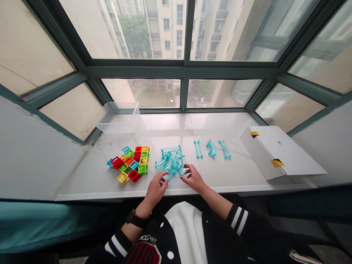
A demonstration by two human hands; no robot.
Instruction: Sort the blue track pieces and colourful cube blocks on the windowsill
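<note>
A pile of see-through light-blue plastic track pieces (172, 160) lies on the white sill in front of me, straight and curved ones tangled together. At its near left edge is my left hand (157, 187), fingers bent and apart, the fingertips touching or just beside the pieces. My right hand (194, 179) is at the pile's right edge, thumb and fingers parted next to a curved piece; I see nothing gripped between them. To the right, apart from the pile, lie a straight track piece (198, 149), a strongly curved piece (211, 149) and a slightly bent piece (224, 149).
Left of the pile is a cluster of red, yellow, green and blue plastic blocks (134, 165). A clear plastic bin (118, 123) stands at the back left. A white box (286, 154) with black-and-yellow tabs sits at the right. Windows enclose the marble-look sill (236, 179).
</note>
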